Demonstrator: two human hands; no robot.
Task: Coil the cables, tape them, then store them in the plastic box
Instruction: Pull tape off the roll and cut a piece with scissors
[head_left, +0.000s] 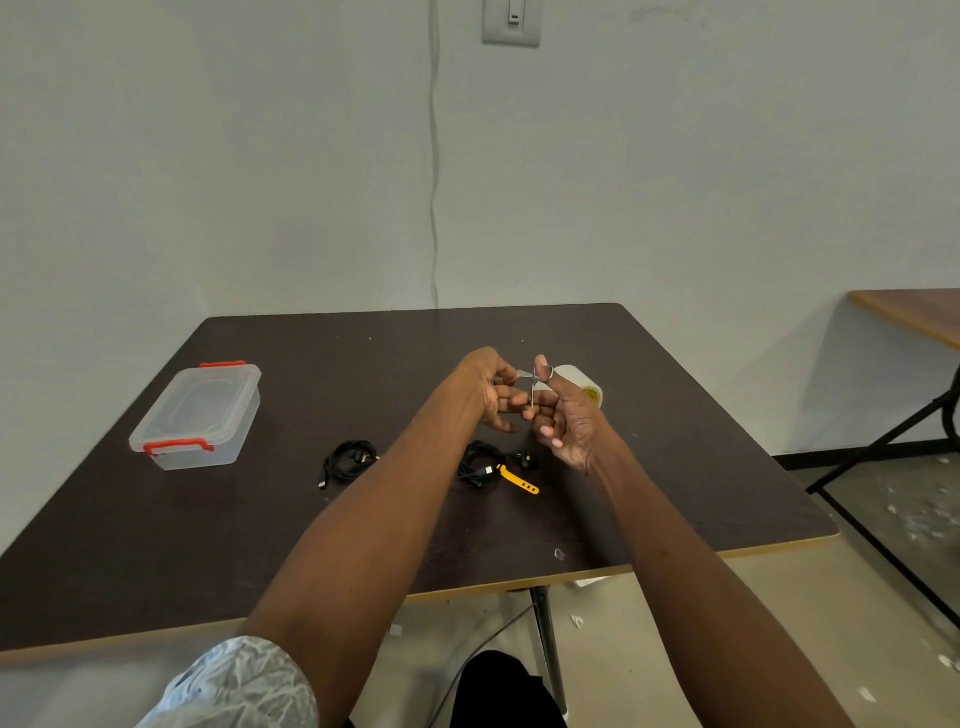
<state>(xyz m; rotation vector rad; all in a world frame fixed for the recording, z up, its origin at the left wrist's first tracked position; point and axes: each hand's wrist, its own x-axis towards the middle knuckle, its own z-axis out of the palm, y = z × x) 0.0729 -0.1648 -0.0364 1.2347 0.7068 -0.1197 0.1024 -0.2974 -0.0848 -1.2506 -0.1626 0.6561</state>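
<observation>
Both hands raised above surface (260, 519): left hand (485, 387) pinching tape strip (523, 374), right hand (563, 415) gripping scissors (535, 387); coiled cables (480, 462) lying just below them.

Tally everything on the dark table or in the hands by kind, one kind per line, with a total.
Plastic box with red latches: 1
Coiled black cables: 2, one bare, one with a yellow strap
Tape roll: 1
Scissors, held in the right hand: 1
Tape strip, pinched by the left hand: 1
Total: 6
</observation>
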